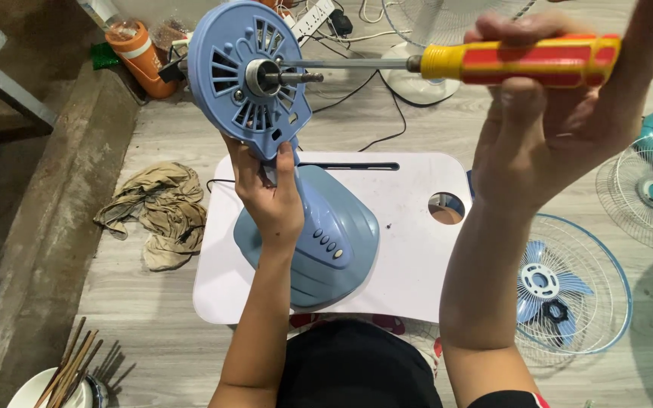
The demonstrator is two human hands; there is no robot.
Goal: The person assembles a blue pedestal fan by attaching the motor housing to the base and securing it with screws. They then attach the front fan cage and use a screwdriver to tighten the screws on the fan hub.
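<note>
Floor (432, 136) of pale wood-look planks is taking up most of the view, with a white lap table (417, 257) sitting on it right in front of the person.

On that table the blue fan body (319, 242) is standing on its base, grille and blade already off, so just the round motor housing (247, 75) with its bare shaft is showing, tilted up toward the camera.

Off to the right, a wire fan guard (568, 287) is lying flat on the floor with the blue fan blade (542, 281) resting in it. Another guard and some green fan parts are sitting further right, and a white fan is standing behind, beside a power strip.

To the left of the table a crumpled tan rag (160, 211) is lying on the floor.

The left hand (270, 198) is wrapping closed around the fan's neck just under the housing, steadying it.

The right hand (546, 113) is gripping the red-and-yellow screwdriver (519, 60) with fingers curled around the handle. Its shaft is reaching across to the housing front, tip near the hub, though I can't tell exactly which screw it's on.

So I'd say it's maybe halfway: guards and blade are off, and the motor cover is still in one piece on the stand.
</note>
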